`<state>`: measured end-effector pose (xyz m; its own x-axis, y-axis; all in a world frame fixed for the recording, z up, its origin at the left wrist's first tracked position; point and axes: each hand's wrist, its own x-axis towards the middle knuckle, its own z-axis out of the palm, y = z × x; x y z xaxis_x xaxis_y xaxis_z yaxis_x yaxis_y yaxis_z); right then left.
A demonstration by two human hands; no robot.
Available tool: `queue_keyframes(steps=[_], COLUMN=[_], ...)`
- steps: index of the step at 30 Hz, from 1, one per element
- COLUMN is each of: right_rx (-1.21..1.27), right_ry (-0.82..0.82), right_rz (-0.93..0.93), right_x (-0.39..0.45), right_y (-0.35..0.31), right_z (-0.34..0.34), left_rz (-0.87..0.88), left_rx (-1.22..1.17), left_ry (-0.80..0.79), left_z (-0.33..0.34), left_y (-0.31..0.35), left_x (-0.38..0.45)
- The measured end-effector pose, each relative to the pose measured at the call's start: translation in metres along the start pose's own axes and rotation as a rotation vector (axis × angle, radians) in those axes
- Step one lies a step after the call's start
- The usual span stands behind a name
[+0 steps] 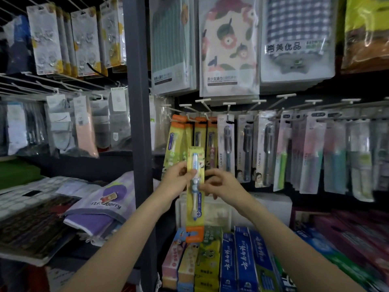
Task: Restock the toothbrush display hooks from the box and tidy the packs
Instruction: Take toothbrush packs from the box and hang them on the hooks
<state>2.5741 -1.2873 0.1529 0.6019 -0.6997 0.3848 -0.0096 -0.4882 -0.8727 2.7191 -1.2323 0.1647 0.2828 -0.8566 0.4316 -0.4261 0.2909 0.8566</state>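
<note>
Both hands hold one yellow pack (195, 192) upright in front of the display, its orange end at the bottom and a blue and white toothbrush showing through the front. The left hand (179, 180) grips the pack's left edge, thumb across the front and fingers curled behind. The right hand (221, 184) pinches the right edge at about the same height, its fingers bent. The two hands sit close together with the pack between them.

Behind the pack, matching yellow packs (189, 140) with orange tops hang from hooks (189, 116) on the dark back panel. To their right hangs a row of adult toothbrush packs (263, 148), grey, pink, green and blue, blurred toward the far right. Above these hang towel packs (228, 45), one with a floral print and one checked.

Below the hands, toothpaste boxes (240, 260) stand on a shelf, blue ones in the middle and small colourful ones to the left. A dark post (139, 102) divides the display; left of it hang sock packs (84, 127), and a purple cloth (105, 207) lies on a lower shelf
</note>
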Motion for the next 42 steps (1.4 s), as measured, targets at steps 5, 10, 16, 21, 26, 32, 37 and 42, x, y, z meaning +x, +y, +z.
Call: queue_keyframes(steps=[5,10,16,21,26,32,37,42], right_rx=[0.231,0.456,-1.003,-0.795,-0.625,-0.777,-0.626,-0.291], right_ry=[0.246,0.396,0.252,0.174,0.300,0.482,0.575,0.577], right_rz=[0.029,0.182,-0.072,-0.050,0.004,0.045,0.083,0.130], right_x=[0.001,-0.006,-0.013,-0.001,0.028,0.080,0.104,0.111], right_y=[0.003,0.010,0.021,0.017,0.005,-0.017,-0.016,-0.002], right_z=[-0.009,-0.024,-0.042,-0.033,-0.027,-0.006,0.002,0.011], left_rz=[-0.036,-0.099,0.227,0.637,0.843,0.846,0.920,0.925], left_rx=[-0.070,0.107,0.983,1.196,1.334,1.471,1.375,1.395], left_ry=[-0.131,-0.310,-0.310,0.089,0.528,0.567,0.639,0.632], left_z=[0.005,0.006,-0.007,-0.014,-0.050,-0.063,-0.063,-0.065], left_y=[-0.002,-0.021,-0.003,0.020,0.017,-0.002,-0.010,-0.008], left_x=[-0.006,-0.013,-0.001,-0.001,0.002,0.015,0.022,0.021])
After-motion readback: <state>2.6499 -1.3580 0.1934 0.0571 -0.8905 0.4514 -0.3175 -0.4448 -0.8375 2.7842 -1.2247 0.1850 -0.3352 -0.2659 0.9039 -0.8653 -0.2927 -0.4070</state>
